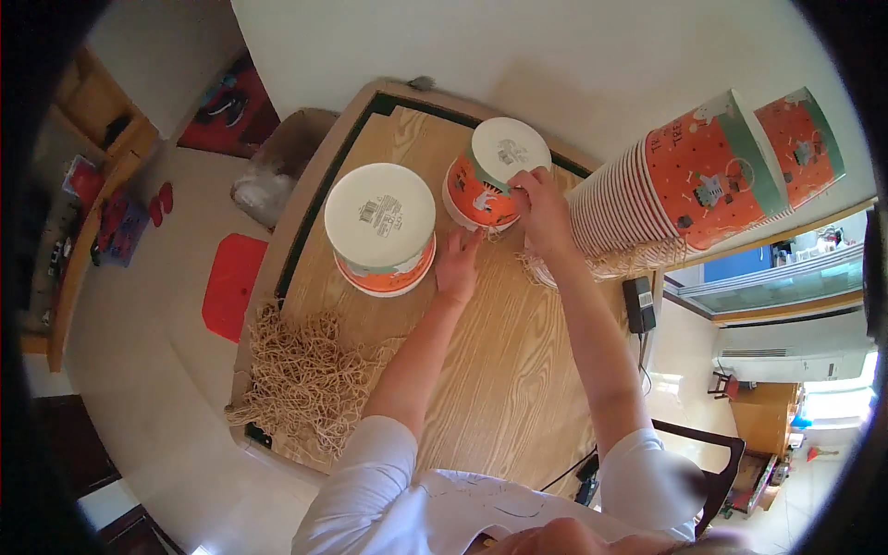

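Upside down on the wooden table stands an orange paper bucket [479, 196] with a green band and white base. The fingers of my right hand [544, 211] are bent together at the right edge of its base. My left hand [456, 265] lies low beside its rim, fingers stretched out and apart; whether they touch the rim I cannot tell. A little tan cord shows under that rim. To the left stands another upturned paper bucket [379, 217], its white base facing up.
A tall nested stack of paper buckets [638, 185] leans on the right, with netting [661, 252] around its lower side. A heap of tan cord netting [310, 375] covers the table's near left corner. A black power adapter [639, 305] sits at the right edge. A red stool [231, 287] is left of the table.
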The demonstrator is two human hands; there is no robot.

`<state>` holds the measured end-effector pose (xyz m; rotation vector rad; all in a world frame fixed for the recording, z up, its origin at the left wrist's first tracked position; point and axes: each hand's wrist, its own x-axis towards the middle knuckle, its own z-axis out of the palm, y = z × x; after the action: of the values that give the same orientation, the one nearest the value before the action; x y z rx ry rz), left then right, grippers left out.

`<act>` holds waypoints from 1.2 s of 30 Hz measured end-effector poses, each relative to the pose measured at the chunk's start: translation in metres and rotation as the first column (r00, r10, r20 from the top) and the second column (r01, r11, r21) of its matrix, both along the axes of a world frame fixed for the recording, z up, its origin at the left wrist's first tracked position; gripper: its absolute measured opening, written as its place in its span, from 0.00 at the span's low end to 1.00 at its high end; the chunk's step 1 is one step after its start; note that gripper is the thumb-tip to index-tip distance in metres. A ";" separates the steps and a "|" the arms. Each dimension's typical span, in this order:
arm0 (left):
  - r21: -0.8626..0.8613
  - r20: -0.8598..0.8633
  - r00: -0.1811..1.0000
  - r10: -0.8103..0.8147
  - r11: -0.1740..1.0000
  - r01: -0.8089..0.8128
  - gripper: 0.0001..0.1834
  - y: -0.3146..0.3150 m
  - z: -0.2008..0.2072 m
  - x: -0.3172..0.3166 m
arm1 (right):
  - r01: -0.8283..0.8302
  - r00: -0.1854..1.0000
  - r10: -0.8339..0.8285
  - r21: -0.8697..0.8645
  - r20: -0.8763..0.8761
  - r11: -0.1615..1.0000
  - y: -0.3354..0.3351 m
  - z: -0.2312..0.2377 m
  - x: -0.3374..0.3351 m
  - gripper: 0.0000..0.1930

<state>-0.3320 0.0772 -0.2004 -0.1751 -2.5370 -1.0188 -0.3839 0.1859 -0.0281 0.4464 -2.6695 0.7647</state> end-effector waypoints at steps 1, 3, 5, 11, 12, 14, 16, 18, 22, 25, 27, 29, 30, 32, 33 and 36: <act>0.007 -0.035 0.999 0.000 1.000 0.001 0.31 -0.001 0.000 0.000 | 0.007 1.000 -0.007 -0.007 -0.014 1.000 -0.002 0.001 0.001 0.05; -0.003 -0.029 1.000 -0.001 1.000 0.001 0.31 0.000 0.001 0.001 | 0.008 1.000 -0.008 -0.015 0.019 1.000 0.000 0.001 0.000 0.05; -0.011 -0.023 1.000 -0.005 1.000 0.005 0.30 0.002 0.006 0.001 | 0.012 0.999 -0.011 -0.020 0.053 1.000 0.003 0.000 -0.004 0.05; -0.092 -0.059 0.998 0.016 0.996 -0.021 0.26 0.000 0.003 -0.002 | -0.017 0.998 0.019 -0.029 0.060 0.999 0.004 -0.001 -0.009 0.05; -0.094 -0.047 0.999 0.008 0.996 -0.012 0.26 0.001 0.002 -0.001 | -0.021 0.999 0.022 -0.027 0.033 0.999 0.004 -0.001 -0.009 0.05; -0.096 -0.033 0.999 0.000 0.995 -0.004 0.26 0.001 0.000 -0.002 | -0.025 1.000 0.026 -0.025 0.009 0.999 0.004 -0.002 -0.008 0.05; -0.137 -0.085 0.996 0.020 0.990 -0.031 0.27 0.001 -0.001 -0.004 | -0.032 0.999 0.032 -0.031 0.011 0.999 0.003 -0.001 -0.009 0.04; -0.130 -0.025 1.000 0.010 0.991 -0.013 0.27 0.001 0.000 -0.003 | -0.036 0.999 0.036 -0.017 -0.002 0.999 0.003 -0.001 -0.009 0.04; -0.148 -0.002 1.000 0.023 0.989 -0.023 0.28 0.003 0.004 -0.001 | -0.031 0.999 0.032 -0.048 0.018 0.998 0.003 0.000 -0.009 0.03; -0.159 -0.026 0.999 0.029 0.987 -0.032 0.28 0.002 0.004 -0.003 | -0.033 0.999 0.033 -0.045 0.004 0.998 0.001 0.002 -0.008 0.03; -0.174 -0.027 0.999 0.021 0.984 -0.025 0.28 0.001 0.004 -0.002 | -0.046 0.999 0.046 -0.032 0.003 0.998 0.000 0.001 -0.011 0.03; -0.189 -0.027 1.000 0.013 0.982 -0.018 0.28 0.002 0.004 -0.003 | -0.058 0.998 0.058 -0.019 0.001 0.998 0.000 -0.001 -0.011 0.03; -0.189 -0.031 0.999 0.016 0.982 -0.021 0.28 0.002 0.003 -0.003 | -0.050 0.999 0.050 -0.017 0.002 0.999 -0.001 -0.001 -0.011 0.03; -0.188 -0.034 0.999 0.019 0.982 -0.026 0.27 0.002 0.002 -0.003 | -0.043 0.999 0.043 -0.014 0.003 0.999 -0.002 0.000 -0.010 0.04; -0.175 -0.036 0.999 0.017 0.984 -0.023 0.27 0.002 0.002 -0.003 | -0.046 0.999 0.046 -0.016 0.000 0.999 -0.002 0.000 -0.010 0.04; -0.145 -0.028 1.000 0.011 0.989 -0.015 0.27 0.002 0.001 -0.003 | -0.042 0.999 0.042 -0.027 0.002 0.999 -0.002 0.001 -0.010 0.04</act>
<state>-0.3346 0.0794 -0.1992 -0.2118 -2.5839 -0.8215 -0.3938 0.1836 -0.0274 0.4967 -2.6565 0.8123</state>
